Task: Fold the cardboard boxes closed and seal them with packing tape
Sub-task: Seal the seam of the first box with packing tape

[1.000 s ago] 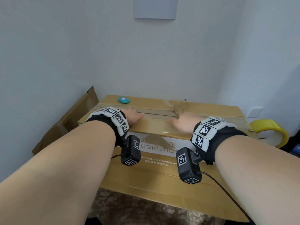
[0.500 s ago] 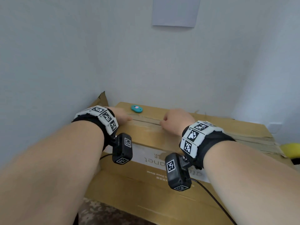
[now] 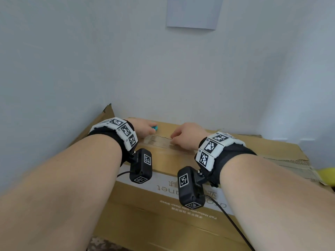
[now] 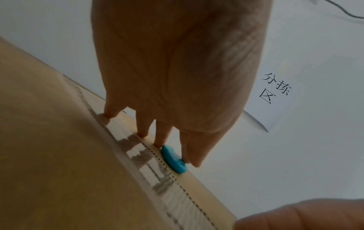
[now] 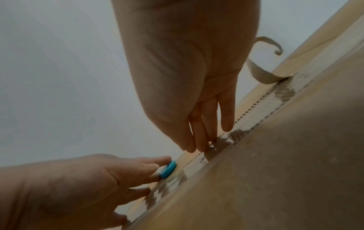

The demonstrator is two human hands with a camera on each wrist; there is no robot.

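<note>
My left hand reaches, fingers straight, touching the small blue cutter on the cardboard box top. My right hand presses the tape along the seam, holding nothing. I should pinch the cutter while pressing the tape flat.

wrists: black bands | white coded tiles | black camera pods
</note>
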